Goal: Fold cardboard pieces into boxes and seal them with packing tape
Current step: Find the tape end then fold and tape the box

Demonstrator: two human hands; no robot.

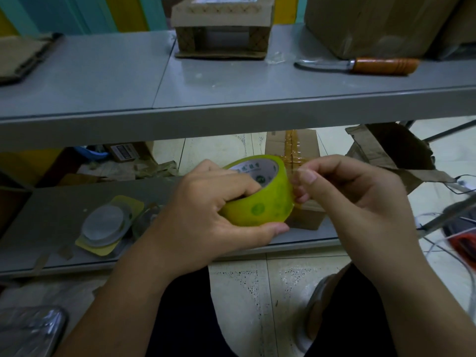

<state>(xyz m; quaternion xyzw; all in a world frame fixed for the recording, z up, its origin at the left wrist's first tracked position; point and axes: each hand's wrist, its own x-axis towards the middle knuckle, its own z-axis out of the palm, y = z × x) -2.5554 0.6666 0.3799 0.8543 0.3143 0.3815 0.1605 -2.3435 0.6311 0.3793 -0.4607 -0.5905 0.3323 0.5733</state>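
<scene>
My left hand (pixel 206 212) grips a yellow-green roll of packing tape (pixel 260 199), fingers curled into its core and thumb under it. My right hand (pixel 345 197) is just right of the roll, its thumb and fingertips pinching at the tape's edge on the roll's right side. Behind the roll, a small sealed cardboard box (pixel 291 148) with tape along its top seam sits on the lower grey shelf (pixel 51 210); the roll and hands hide its front part.
The upper grey shelf (pixel 128 81) carries a knife with an orange handle (pixel 381 65), a patterned cardboard frame (pixel 221 29), a large brown box (pixel 373 24) and flat cardboard (pixel 23 57). A yellow-backed round disc (pixel 105 225) lies on the lower shelf. Torn cardboard (pixel 394 155) lies right.
</scene>
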